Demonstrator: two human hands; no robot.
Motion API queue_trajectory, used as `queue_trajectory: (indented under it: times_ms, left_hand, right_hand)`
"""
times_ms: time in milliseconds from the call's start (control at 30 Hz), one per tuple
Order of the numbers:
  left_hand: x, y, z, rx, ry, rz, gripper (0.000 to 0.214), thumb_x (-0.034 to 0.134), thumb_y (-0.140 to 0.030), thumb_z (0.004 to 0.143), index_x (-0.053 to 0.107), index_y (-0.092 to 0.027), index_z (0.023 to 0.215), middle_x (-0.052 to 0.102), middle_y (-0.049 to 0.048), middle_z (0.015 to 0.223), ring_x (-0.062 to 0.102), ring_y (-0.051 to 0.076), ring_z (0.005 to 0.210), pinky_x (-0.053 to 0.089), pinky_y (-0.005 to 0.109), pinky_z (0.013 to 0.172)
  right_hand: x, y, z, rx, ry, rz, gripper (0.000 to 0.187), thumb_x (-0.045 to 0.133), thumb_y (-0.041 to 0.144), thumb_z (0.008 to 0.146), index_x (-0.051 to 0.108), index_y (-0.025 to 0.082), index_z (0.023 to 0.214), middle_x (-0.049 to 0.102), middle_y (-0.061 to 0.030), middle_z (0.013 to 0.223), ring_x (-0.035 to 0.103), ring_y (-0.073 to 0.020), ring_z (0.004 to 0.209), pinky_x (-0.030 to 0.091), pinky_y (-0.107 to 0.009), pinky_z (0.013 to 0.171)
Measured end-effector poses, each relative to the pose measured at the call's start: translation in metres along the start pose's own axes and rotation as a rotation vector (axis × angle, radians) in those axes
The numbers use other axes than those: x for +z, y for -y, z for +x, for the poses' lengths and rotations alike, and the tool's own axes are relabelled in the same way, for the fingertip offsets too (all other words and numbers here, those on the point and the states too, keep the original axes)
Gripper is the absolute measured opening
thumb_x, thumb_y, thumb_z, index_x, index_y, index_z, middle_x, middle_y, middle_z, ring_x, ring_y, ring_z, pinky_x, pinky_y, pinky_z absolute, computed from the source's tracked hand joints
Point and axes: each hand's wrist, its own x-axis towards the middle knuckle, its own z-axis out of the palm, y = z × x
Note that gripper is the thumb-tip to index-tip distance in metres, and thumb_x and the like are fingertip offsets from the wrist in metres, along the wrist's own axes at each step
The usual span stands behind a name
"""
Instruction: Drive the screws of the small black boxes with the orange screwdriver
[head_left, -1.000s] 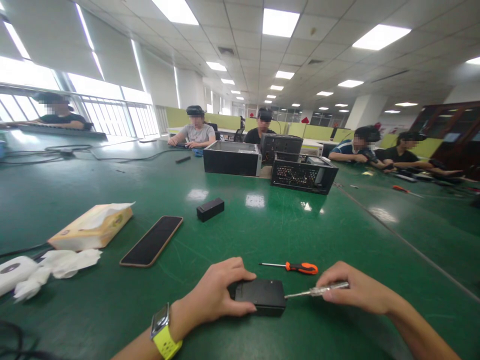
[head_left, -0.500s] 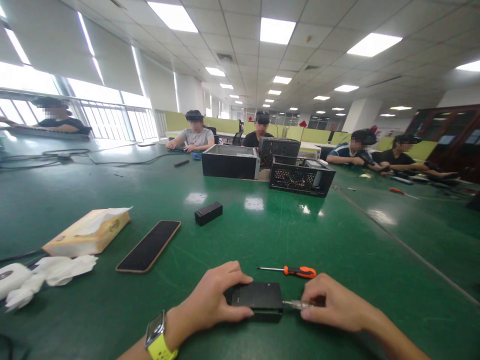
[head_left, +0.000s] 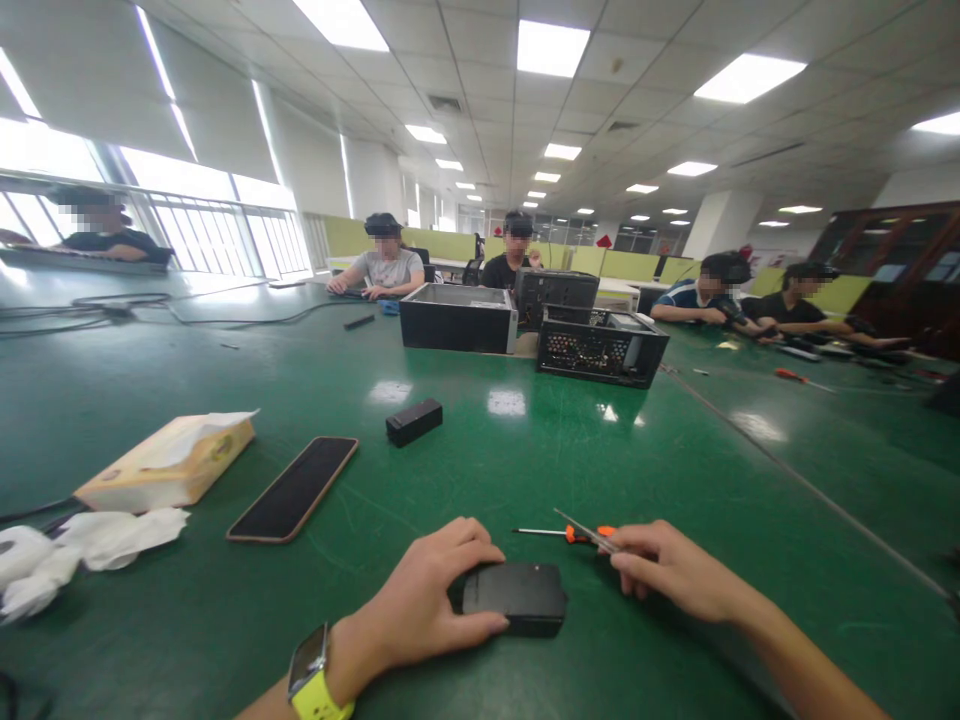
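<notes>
A flat black box (head_left: pixel 516 596) lies on the green table (head_left: pixel 525 450) close in front of me. My left hand (head_left: pixel 431 600), with a yellow-strapped watch (head_left: pixel 311 680) on the wrist, grips the box's left end, thumb below and fingers on top. My right hand (head_left: pixel 671 570) is closed on a thin silver screwdriver (head_left: pixel 589 532), its tip raised and pointing up-left, clear of the box. An orange-handled screwdriver (head_left: pixel 559 533) lies on the table just behind, partly hidden by the right hand.
To the left lie a phone (head_left: pixel 294 489) face down, a tissue box (head_left: pixel 169 463), crumpled tissues (head_left: pixel 112 535) and a small black block (head_left: pixel 414 421). Open computer cases (head_left: pixel 604 347) stand mid-table. Several people sit along the far and right edges.
The right hand has pulled the silver screwdriver away from the box's right side and lifted its tip up and back. The left hand has stayed on the box.
</notes>
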Motion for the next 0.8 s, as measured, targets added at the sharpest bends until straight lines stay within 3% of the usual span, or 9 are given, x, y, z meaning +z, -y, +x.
queue_trajectory:
  times_ms: [133,267,333,433,467,567,700,800]
  left_hand:
    - [0.002,-0.001,-0.001,-0.018,-0.004,0.014,0.038,0.075,-0.036,0.077,0.065,-0.020,0.111,0.063,0.0072,0.102,0.059,0.023,0.092,0.049,0.033,0.081]
    - [0.001,-0.001,-0.001,-0.045,-0.006,0.011,0.040,0.079,-0.035,0.073,0.065,-0.021,0.109,0.064,0.0062,0.101,0.059,0.024,0.092,0.048,0.034,0.082]
    - [0.002,0.000,-0.001,-0.052,-0.008,-0.006,0.041,0.080,-0.034,0.072,0.065,-0.020,0.107,0.064,0.0059,0.100,0.059,0.023,0.092,0.048,0.034,0.082]
    - [0.003,0.002,-0.001,-0.090,-0.010,-0.056,0.041,0.082,-0.037,0.070,0.065,-0.019,0.104,0.064,0.0049,0.100,0.060,0.023,0.091,0.047,0.033,0.082]
    - [0.003,0.003,-0.001,-0.115,-0.003,-0.074,0.042,0.083,-0.038,0.069,0.065,-0.019,0.103,0.064,0.0044,0.100,0.060,0.023,0.091,0.047,0.033,0.082]
    - [0.002,0.002,-0.001,-0.191,0.038,-0.107,0.046,0.085,-0.039,0.067,0.065,-0.020,0.103,0.064,0.0031,0.099,0.061,0.023,0.091,0.048,0.034,0.082]
    - [-0.001,0.003,0.000,-0.143,0.003,-0.097,0.063,0.088,-0.042,0.063,0.061,-0.023,0.117,0.063,0.0045,0.112,0.059,0.026,0.103,0.047,0.038,0.092]
    - [-0.007,0.016,0.000,-0.158,-0.166,0.039,0.045,0.074,-0.038,0.080,0.059,-0.025,0.121,0.062,0.0060,0.118,0.057,0.027,0.110,0.043,0.042,0.099]
  right_hand:
    - [0.015,0.005,0.005,-0.076,-0.079,0.063,0.032,0.047,0.044,0.096,0.062,0.017,0.098,0.066,-0.0050,0.088,0.061,-0.0167,0.073,0.047,-0.030,0.070]
    - [0.035,0.018,0.007,-0.144,-0.195,-0.002,0.029,0.049,0.045,0.093,0.060,0.018,0.096,0.059,-0.0026,0.083,0.054,-0.0177,0.076,0.043,-0.030,0.071]
    - [0.047,0.023,0.009,-0.089,-0.196,-0.098,0.044,0.059,0.053,0.085,0.060,0.019,0.113,0.058,-0.0021,0.082,0.052,-0.0187,0.074,0.041,-0.030,0.069]
    - [0.066,0.025,0.016,-0.002,-0.160,-0.241,0.084,0.078,0.061,0.063,0.055,0.022,0.133,0.063,-0.0041,0.087,0.055,-0.0224,0.077,0.041,-0.031,0.071]
    - [0.072,0.025,0.019,-0.003,-0.164,-0.276,0.085,0.080,0.061,0.059,0.057,0.023,0.131,0.065,-0.0043,0.087,0.057,-0.0232,0.078,0.041,-0.032,0.072]
    - [0.084,0.026,0.028,-0.074,-0.202,-0.296,0.064,0.079,0.056,0.063,0.066,0.025,0.118,0.068,-0.0016,0.081,0.059,-0.0204,0.072,0.041,-0.030,0.070]
    - [0.072,0.022,0.031,-0.189,-0.279,-0.202,0.046,0.078,0.046,0.069,0.071,0.021,0.107,0.070,-0.0006,0.080,0.060,-0.0180,0.069,0.044,-0.026,0.065]
    - [0.037,0.001,0.029,-0.163,-0.469,-0.112,0.046,0.071,0.050,0.076,0.071,0.018,0.109,0.073,-0.0030,0.086,0.064,-0.0197,0.071,0.049,-0.028,0.066]
